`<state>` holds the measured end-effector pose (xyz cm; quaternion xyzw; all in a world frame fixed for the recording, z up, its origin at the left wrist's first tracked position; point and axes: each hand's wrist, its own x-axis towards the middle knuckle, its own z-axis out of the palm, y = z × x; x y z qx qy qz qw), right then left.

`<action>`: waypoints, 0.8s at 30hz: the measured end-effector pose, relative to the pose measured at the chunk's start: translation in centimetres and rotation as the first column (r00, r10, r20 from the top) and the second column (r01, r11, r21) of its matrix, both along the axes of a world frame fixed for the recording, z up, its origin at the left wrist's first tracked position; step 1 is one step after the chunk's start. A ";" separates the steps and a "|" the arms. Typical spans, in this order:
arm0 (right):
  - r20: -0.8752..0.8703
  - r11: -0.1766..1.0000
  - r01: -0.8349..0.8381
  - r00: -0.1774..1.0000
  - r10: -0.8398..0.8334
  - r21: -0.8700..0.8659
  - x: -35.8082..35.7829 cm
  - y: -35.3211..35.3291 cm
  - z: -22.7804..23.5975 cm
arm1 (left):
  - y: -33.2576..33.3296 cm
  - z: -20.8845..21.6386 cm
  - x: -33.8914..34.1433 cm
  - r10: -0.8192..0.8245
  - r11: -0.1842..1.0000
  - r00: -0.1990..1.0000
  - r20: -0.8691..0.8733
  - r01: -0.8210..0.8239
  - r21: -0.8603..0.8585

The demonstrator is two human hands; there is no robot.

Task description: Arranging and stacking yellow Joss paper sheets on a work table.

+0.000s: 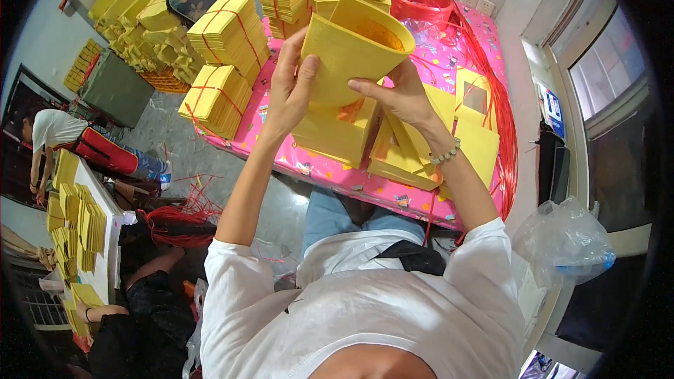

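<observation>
Between my two hands I hold a bent stack of yellow paper sheets (354, 49), raised above the pink table. My left hand (291, 81) grips its left side, thumb on the near face. My right hand (404, 95) closes on its lower right corner, thumb in front and a beaded bracelet at the wrist. An orange patch shows inside the curve of the paper. Below it stands a thick block of yellow paper (330, 137) with some orange on top. To the right of that block, near my right forearm, lie loose yellow paper stacks (411, 158).
The pink patterned tablecloth (309, 168) carries several bundles (226, 31) tied with red string. At the back stands a red basin (420, 1), with red plastic strands (500, 109) trailing down the right side. Two other people work at a white table (112, 228) on the left.
</observation>
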<state>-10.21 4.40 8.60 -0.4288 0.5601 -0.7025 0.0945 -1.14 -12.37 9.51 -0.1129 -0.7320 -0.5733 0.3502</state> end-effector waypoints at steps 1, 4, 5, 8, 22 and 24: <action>-0.014 0.999 0.033 0.999 -0.032 0.022 -0.2 -0.1 0.0 | 0.5 0.3 -0.3 0.088 0.996 0.993 -0.076 -0.088 0.003; 0.008 0.999 0.041 0.999 -0.042 0.032 -0.1 -0.1 0.8 | 0.2 -0.2 -1.0 0.054 0.999 0.997 -0.048 -0.054 -0.002; 0.047 1.000 0.018 0.999 -0.019 0.022 0.1 -0.1 1.2 | 0.0 -0.2 -1.3 0.059 0.998 0.997 -0.052 -0.059 -0.003; 0.088 0.999 -0.008 0.996 0.003 0.053 0.3 0.5 1.8 | 0.1 0.1 -1.5 -0.055 0.998 0.997 0.056 0.055 0.012; 0.002 0.999 0.031 1.000 -0.031 0.035 0.2 1.3 2.4 | 1.5 -0.8 -3.0 -0.064 0.986 0.997 -0.050 0.071 0.153; 0.014 0.998 0.027 1.000 -0.028 0.051 -0.2 1.3 2.3 | 1.5 -0.8 -3.2 -0.067 0.985 0.997 -0.041 0.073 0.159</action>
